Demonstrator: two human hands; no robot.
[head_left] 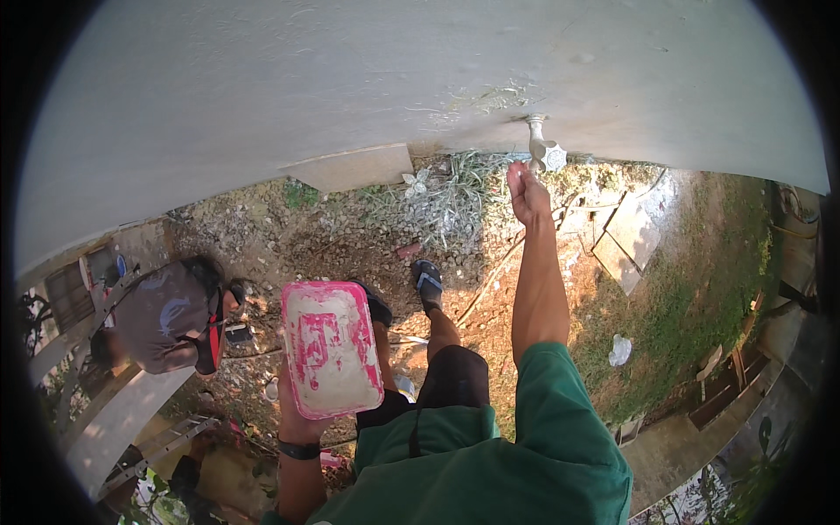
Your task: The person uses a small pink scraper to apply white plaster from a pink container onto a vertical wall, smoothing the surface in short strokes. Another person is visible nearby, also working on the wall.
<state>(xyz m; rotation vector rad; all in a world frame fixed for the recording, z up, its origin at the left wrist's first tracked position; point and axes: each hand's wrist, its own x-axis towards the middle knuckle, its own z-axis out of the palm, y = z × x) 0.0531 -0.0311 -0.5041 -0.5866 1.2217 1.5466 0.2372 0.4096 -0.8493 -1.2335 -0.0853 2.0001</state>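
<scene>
Just beyond right hand (530,199): white tap (550,157); fingers partly curled, can't tell if gripping. Left hand (300,426) grips pink-rimmed tray (348,374), long axis roughly away from body; tap ahead-right, right hand nearer.

A pink plastic tray (325,328) is dulled by a rough, chalky, pale coating (346,389), while the whitish tap (536,138) looks matt, the grey wall (394,79) mostly smooth, the ground (289,236) coarse and stony, and the green cloth shirt (490,472) matt.
</scene>
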